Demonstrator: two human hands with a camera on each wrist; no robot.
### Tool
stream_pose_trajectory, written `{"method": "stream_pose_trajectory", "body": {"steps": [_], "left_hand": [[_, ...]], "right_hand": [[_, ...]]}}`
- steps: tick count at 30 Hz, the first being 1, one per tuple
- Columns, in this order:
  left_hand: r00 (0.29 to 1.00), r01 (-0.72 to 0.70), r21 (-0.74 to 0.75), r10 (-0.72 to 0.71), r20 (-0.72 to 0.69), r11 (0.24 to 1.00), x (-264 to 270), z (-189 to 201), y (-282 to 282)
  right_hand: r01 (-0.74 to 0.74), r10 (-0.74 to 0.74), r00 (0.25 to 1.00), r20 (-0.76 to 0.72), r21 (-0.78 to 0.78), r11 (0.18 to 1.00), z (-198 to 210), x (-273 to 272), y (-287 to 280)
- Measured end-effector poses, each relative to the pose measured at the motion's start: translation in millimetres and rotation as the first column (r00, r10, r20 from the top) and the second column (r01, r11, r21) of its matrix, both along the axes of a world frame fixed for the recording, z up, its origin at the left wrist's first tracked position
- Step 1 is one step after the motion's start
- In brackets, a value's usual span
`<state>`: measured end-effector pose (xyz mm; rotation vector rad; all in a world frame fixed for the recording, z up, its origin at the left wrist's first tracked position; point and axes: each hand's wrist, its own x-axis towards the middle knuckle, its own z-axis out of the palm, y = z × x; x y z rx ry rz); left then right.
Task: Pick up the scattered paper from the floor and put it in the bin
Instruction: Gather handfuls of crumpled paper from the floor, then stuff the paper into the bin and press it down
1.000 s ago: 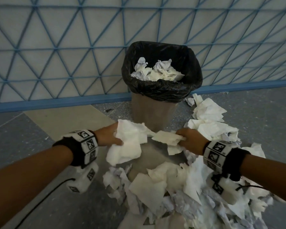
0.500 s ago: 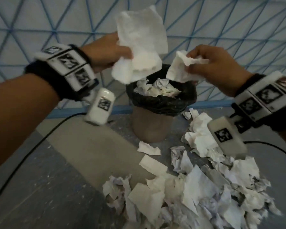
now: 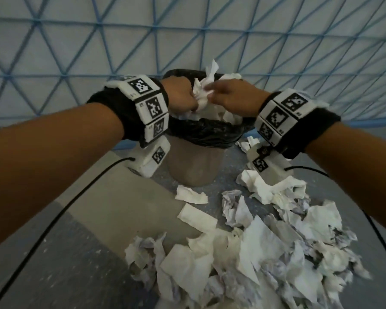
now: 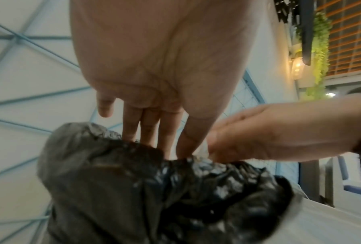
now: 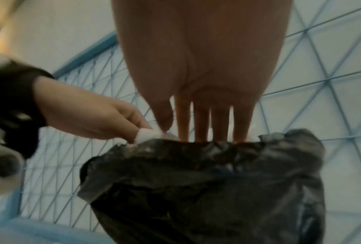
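A grey bin (image 3: 194, 170) with a black liner (image 3: 205, 132) stands against the wall, heaped with crumpled paper. Both hands meet over its mouth. My left hand (image 3: 183, 97) grips a white paper wad (image 3: 202, 97), and my right hand (image 3: 232, 99) pinches the same bundle from the right; a paper tip sticks up between them. In the left wrist view my fingers (image 4: 150, 125) reach down behind the liner (image 4: 154, 189). In the right wrist view my fingers (image 5: 200, 122) dip into the liner (image 5: 217, 181), with white paper (image 5: 146, 133) at the thumb. Scattered paper (image 3: 254, 253) covers the floor.
A white wall with a blue triangle grid (image 3: 76, 52) rises right behind the bin. Two loose scraps (image 3: 191, 195) lie between bin and pile. Black cables (image 3: 60, 215) trail from both wrist cameras across the grey floor.
Both hands rose from the floor pile with paper, held it high above the bin, then dropped and came together at the bin's mouth, bunching the sheets into one wad.
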<state>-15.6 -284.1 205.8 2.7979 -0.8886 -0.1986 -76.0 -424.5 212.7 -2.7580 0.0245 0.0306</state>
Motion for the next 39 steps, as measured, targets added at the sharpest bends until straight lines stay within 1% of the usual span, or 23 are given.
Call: {"method": "stream_pose_trajectory", "body": {"steps": [1,2,3,4,5,6,7,9,11,13,14,15,16,17,18,19,21,24,26,30,34,36,39], "left_hand": [[1.0,-0.006,-0.031,0.007,0.008,0.999,-1,-3,3],[0.999,-0.001,-0.109,0.006,0.048,0.994,-6,-5,7],[0.994,0.015,-0.237,0.01,0.106,0.971,-12,-8,12],[0.985,0.049,-0.368,0.016,0.172,0.929,-21,-12,18],[0.963,0.118,-0.48,0.017,0.268,0.869,-30,-17,25],[0.936,0.205,-0.535,-0.005,0.351,0.819,-42,-23,33],[0.909,0.295,-0.523,-0.065,0.413,0.8,-53,-30,41],[0.834,0.467,-0.34,-0.279,0.476,0.816,-74,-54,54],[0.772,0.579,-0.134,-0.488,0.408,0.804,-87,-87,61],[0.769,0.616,0.024,-0.608,0.196,0.787,-94,-120,62],[0.801,0.593,0.082,-0.597,0.039,0.801,-95,-139,60],[0.836,0.548,0.166,-0.528,-0.149,0.82,-96,-155,58],[0.848,0.516,0.248,-0.447,-0.285,0.82,-96,-168,55],[0.85,0.496,0.295,-0.389,-0.355,0.817,-97,-179,50],[0.853,0.477,0.31,-0.349,-0.387,0.822,-98,-188,43],[0.855,0.463,0.315,-0.325,-0.404,0.828,-99,-196,36],[0.859,0.451,0.33,-0.303,-0.413,0.829,-100,-207,23],[0.863,0.42,0.353,-0.248,-0.439,0.836,-102,-222,10],[0.867,0.396,0.349,-0.221,-0.447,0.849,-102,-229,9],[0.886,0.392,0.316,-0.262,-0.381,0.864,-100,-228,13],[0.9,0.207,0.069,-0.163,-0.403,0.976,-91,-203,30],[0.913,0.118,-0.058,-0.132,-0.386,0.991,-86,-189,49],[0.917,0.094,-0.071,-0.114,-0.382,0.993,-88,-176,87]], "right_hand": [[-0.008,-0.003,0.988,-0.155,-0.073,0.997,-2,-3,4],[-0.011,-0.015,0.971,-0.237,-0.108,0.994,-5,-5,8],[-0.014,-0.01,0.973,-0.229,-0.104,0.994,-6,-8,10],[-0.006,-0.005,0.99,-0.144,-0.074,0.997,-5,-11,11],[0.023,-0.023,1.0,-0.001,-0.025,0.999,-3,-16,9],[0.058,-0.064,0.984,0.165,0.038,0.998,-3,-20,6],[0.076,-0.107,0.946,0.306,0.112,0.991,-4,-27,1],[0.048,-0.181,0.847,0.5,0.267,0.962,-16,-45,-10],[0.05,-0.249,0.784,0.568,0.343,0.938,-46,-66,-21],[0.15,-0.316,0.81,0.494,0.347,0.926,-92,-83,-34],[0.218,-0.332,0.856,0.397,0.305,0.927,-115,-90,-39],[0.276,-0.329,0.909,0.254,0.223,0.935,-136,-96,-41],[0.301,-0.308,0.95,0.057,0.099,0.948,-154,-104,-41],[0.259,-0.261,0.952,-0.157,-0.035,0.965,-167,-110,-39],[0.171,-0.212,0.921,-0.326,-0.15,0.974,-178,-114,-37],[0.084,-0.175,0.884,-0.433,-0.221,0.972,-186,-116,-35],[-0.012,-0.133,0.817,-0.56,-0.247,0.969,-205,-113,-32],[-0.057,-0.086,0.783,-0.615,-0.209,0.976,-231,-106,-28],[-0.063,-0.054,0.812,-0.581,-0.18,0.982,-239,-104,-24],[-0.069,0.017,0.882,-0.47,-0.093,0.993,-232,-104,-21],[-0.092,0.113,0.941,-0.32,0.082,0.992,-205,-110,-7],[-0.125,0.159,0.956,-0.248,0.146,0.981,-193,-118,11],[-0.187,0.24,0.916,-0.32,0.187,0.964,-184,-137,45]]}}
